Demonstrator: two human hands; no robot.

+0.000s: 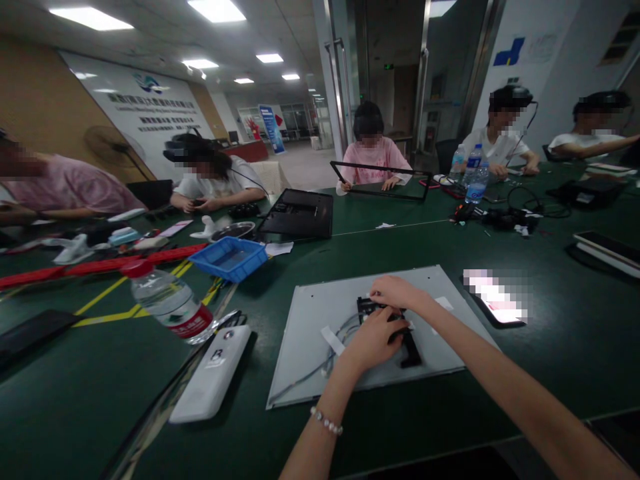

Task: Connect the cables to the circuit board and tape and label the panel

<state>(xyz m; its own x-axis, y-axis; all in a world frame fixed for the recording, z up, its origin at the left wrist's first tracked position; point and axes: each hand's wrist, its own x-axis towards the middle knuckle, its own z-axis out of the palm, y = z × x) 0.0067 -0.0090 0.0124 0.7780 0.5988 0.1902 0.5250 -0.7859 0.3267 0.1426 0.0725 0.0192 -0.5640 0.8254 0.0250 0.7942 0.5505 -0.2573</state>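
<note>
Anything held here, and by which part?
Left hand and right hand are over the black part, beyond its near end; whether either grips it cannot be told.

On your green table: one red-capped water bottle, tilted in view, near a white power bank. Beyond these, a blue tray; behind it, a black panel. To your right, one phone, screen lit. Farther right, a group of water bottles beside tangled black cables. Across from you, a person in pink holding a black frame.
</note>
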